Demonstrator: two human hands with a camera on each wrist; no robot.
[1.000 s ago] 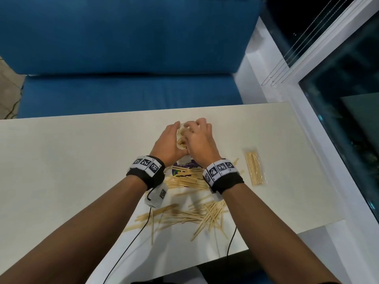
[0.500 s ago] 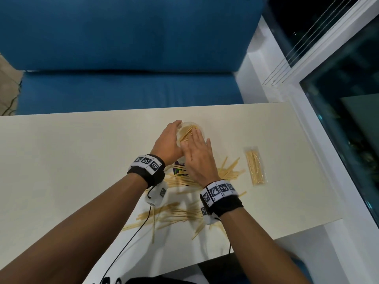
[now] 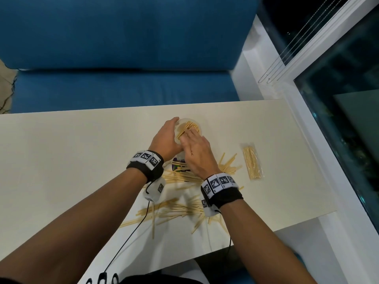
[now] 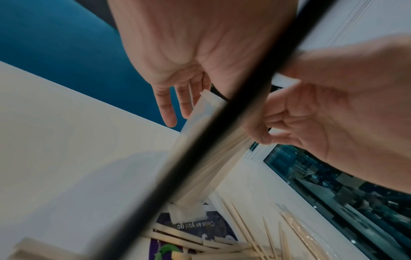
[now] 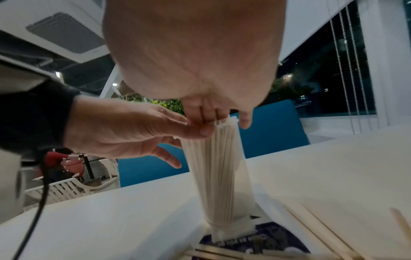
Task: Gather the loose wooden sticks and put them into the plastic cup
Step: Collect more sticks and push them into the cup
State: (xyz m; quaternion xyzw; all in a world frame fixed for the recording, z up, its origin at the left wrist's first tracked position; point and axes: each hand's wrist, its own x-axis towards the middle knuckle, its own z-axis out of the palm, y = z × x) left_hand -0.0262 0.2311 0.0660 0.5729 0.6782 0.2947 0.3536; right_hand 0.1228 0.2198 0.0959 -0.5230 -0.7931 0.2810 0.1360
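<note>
At centre left of the head view the left hand [image 3: 167, 138] curved round the near side of the cup [image 3: 200, 128], fingers fairly straight and spread along its wall, steadying rather than squeezing. The cup stood upright just above the middle of the frame on the table [image 3: 61, 160], already packed with sticks [image 3: 187, 128] standing on end. Just right of it, the right hand [image 3: 198, 154] lay flat over the rim, fingers extended and together on the stick tops (it held nothing that I could see).

Below the hands, across the lower centre, loose sticks [image 3: 180, 210] lay scattered flat; more fanned out to the right [image 3: 228, 165], and a sealed packet [image 3: 252, 161] sat apart toward the right edge.

The sticks looked light, stiff and thin, likely to roll and snap if bent, so pinching a small aligned bundle near mid-length seemed best. The cup seemed tall, thin-walled and tippy; a hold low on its wall would probably be steadier.
</note>
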